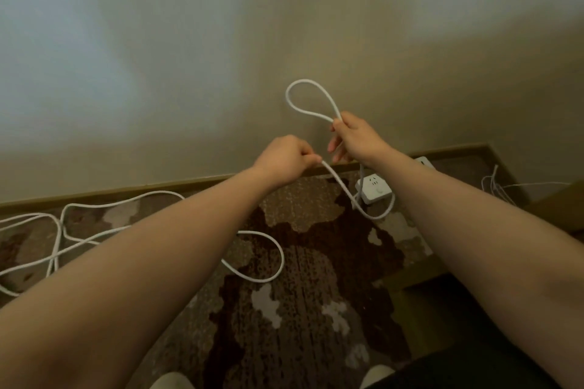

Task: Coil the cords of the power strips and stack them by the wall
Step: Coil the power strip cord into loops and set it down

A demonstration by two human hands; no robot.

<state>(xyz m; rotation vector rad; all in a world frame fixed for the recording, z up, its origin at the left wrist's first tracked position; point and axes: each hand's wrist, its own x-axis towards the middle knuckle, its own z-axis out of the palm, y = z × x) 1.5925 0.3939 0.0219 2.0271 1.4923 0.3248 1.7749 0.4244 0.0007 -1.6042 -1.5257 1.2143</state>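
Dim warm room, cool light upper left, soft focus, wide-angle bowing

White cord [343, 188]: round, thin; one raised loop at 12 o'clock, slack sagging to carpet, long loose tangle trailing to 9 o'clock. White power strip [374, 189]: flat on carpet by the wall, 2 o'clock. Second strip [425, 162]: just behind, mostly hidden.

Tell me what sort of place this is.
Probably an indoor carpeted room, such as a bedroom or hotel room: a patterned carpet, a plain wall with a baseboard, and a white power strip on the floor.
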